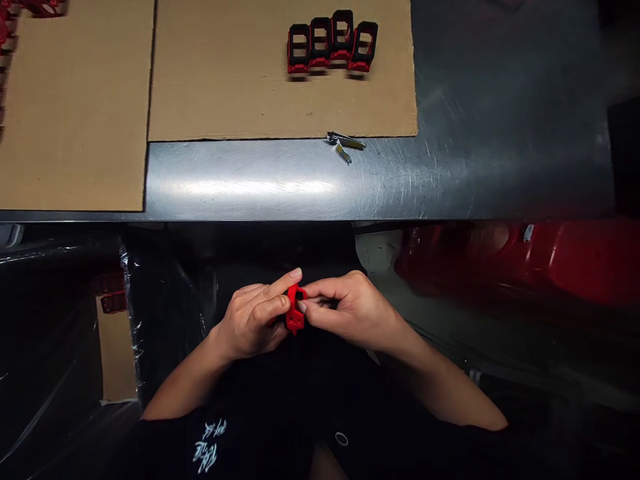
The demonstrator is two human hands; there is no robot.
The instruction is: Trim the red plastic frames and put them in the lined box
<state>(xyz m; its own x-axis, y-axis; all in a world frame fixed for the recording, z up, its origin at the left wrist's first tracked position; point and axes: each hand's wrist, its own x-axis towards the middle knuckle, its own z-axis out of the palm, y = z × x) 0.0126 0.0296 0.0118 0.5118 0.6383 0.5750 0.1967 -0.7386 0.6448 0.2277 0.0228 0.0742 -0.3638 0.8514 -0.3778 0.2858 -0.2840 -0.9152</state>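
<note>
Over my lap, below the table's front edge, I hold a small red and black plastic frame (294,319). My left hand (257,315) is closed around its left side, thumb and forefinger pressed against it. From the right, my right hand (350,303) pinches at the frame's inner edge with thumb and forefinger; whether a small thing sits between those fingertips is hidden. Several similar black and red frames (320,41) stand in a row on the cardboard sheet (225,80). A nail clipper (347,141) lies at that sheet's front edge, its lever turned out.
The metal table (480,147) ends just beyond my hands. Another cardboard sheet (75,120) covers its left part, with red parts (43,7) at the far corner. Clear plastic film (65,320) hangs at the left. A large red glossy object (575,257) is under the table at the right.
</note>
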